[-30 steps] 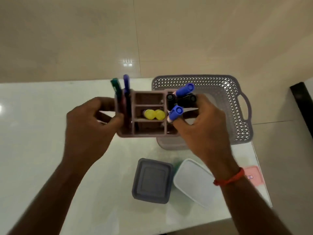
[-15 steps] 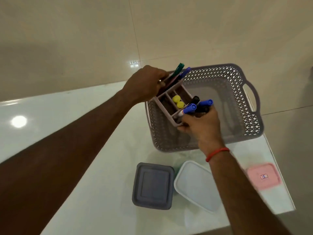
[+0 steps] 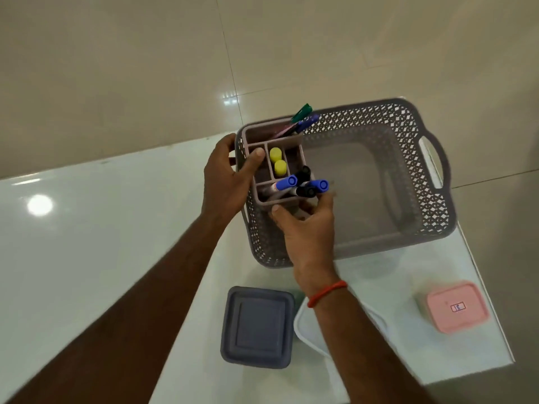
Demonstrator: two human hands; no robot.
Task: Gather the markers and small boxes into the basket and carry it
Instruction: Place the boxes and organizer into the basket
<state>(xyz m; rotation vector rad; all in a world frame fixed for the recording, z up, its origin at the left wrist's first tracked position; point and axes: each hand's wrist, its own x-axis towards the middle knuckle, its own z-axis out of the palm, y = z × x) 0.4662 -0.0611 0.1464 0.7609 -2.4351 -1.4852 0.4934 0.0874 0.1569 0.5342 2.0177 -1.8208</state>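
Head view: marker organizer (image 3: 275, 167) now sits low in the basket's (image 3: 408, 228) left end, no longer held up over the rim.
Left hand (image 3: 226, 182) curls its fingers on the organizer's left wall; right hand (image 3: 309, 228) grips its near edge. Most of the basket floor to the right lies open. Grey box (image 3: 258, 326), white box (image 3: 309, 330) and pink box (image 3: 456, 307) stay on the table (image 3: 116, 228), the pink one close to its right edge.

Glossy white table (image 3: 87, 228) over beige floor tiles (image 3: 116, 68)
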